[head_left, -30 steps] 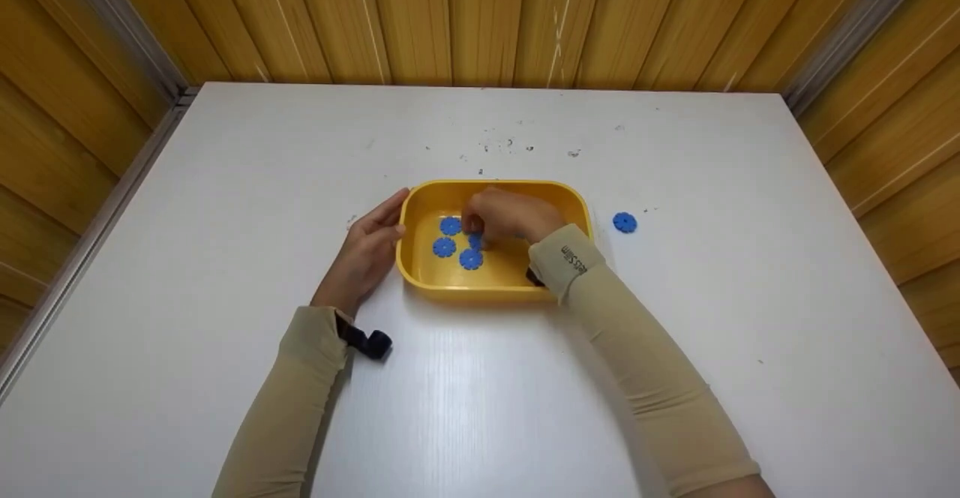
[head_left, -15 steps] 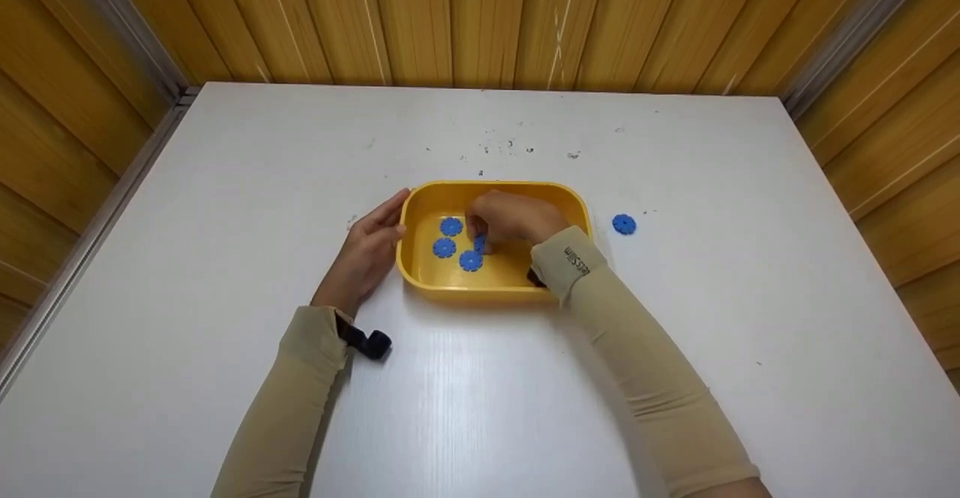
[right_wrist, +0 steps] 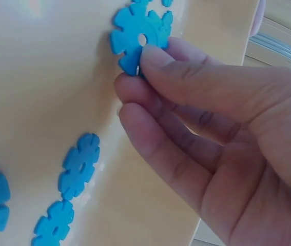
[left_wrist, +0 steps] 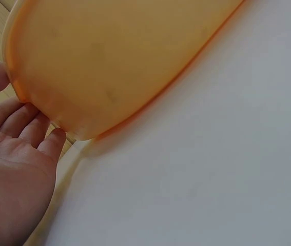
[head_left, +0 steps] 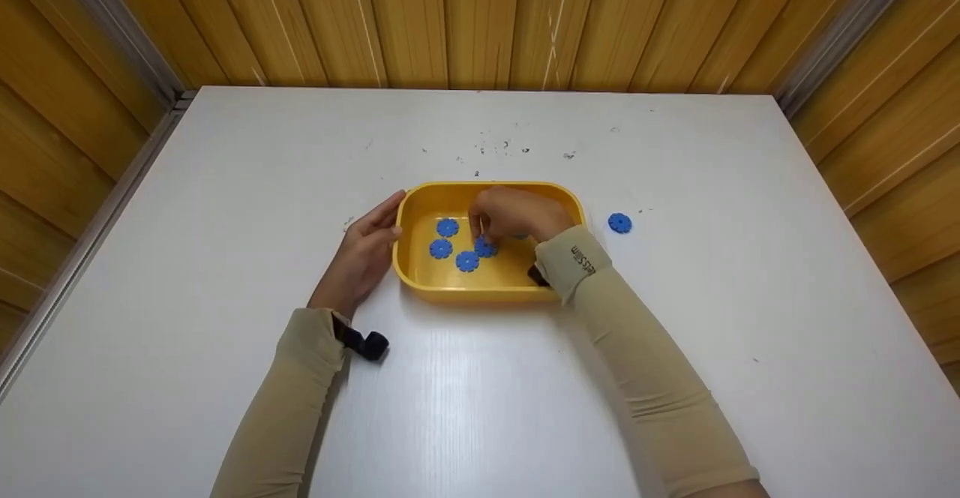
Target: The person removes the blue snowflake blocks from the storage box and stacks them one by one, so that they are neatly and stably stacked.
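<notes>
Left hand (head_left: 365,249) rests loosely on a yellow plastic tray's (head_left: 480,295) left edge, right hand (head_left: 516,211) pinches a blue notched plastic disc (right_wrist: 127,37) midway between the short edges; prob light, stiff, so grab its rim

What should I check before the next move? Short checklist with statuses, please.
1. Left hand on the yellow tray: ok, touching its left end.
2. Disc in the right hand: ok, a blue disc is pinched between thumb and fingers.
3. Held disc lifted off the tray bottom: cannot tell from these views.
4. Every disc inside the tray: not ok, a loose disc lies on the table, right of the tray.
5. Full disc count in the tray: cannot tell, the right hand and wrist block part of it.
</notes>
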The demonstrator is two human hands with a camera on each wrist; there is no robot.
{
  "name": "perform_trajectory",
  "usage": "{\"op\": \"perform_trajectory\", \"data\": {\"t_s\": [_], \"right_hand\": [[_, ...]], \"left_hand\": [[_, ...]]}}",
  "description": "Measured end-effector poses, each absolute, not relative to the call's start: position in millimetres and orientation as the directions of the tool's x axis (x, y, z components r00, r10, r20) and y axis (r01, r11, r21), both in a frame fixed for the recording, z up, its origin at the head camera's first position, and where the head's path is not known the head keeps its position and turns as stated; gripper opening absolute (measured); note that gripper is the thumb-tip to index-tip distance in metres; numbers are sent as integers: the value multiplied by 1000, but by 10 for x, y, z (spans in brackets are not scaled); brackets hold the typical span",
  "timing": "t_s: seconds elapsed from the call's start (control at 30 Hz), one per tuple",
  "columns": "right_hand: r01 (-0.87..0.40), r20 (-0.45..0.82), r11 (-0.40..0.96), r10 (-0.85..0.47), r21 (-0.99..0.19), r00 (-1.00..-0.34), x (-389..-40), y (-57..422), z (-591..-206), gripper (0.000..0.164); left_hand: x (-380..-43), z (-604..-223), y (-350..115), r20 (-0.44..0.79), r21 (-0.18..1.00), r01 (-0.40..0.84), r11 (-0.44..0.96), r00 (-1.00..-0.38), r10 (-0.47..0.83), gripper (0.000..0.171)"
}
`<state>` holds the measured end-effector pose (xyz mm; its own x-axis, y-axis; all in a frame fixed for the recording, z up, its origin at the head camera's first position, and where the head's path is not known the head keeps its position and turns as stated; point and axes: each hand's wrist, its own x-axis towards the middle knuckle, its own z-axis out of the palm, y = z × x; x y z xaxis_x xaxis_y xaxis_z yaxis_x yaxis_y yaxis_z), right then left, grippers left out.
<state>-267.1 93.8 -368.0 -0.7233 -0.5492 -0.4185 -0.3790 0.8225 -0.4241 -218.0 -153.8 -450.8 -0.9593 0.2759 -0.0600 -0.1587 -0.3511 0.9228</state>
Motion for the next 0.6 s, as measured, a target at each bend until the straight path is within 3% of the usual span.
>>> {"op": "perform_trajectory", "data": {"t_s": [0.23, 0.6], "right_hand": [[-343, -444, 828, -536, -445, -718, -2683, 962, -3615, 11], [-427, -359, 790, -591, -439, -722, -2659, 1068, -3506, 16]], "left_hand": [[-2174, -4495, -1536, -58, 918, -157, -364, -962, 267, 65], [-2194, -4518, -1539, -53, 918, -154, -366, -961, 271, 65]]}}
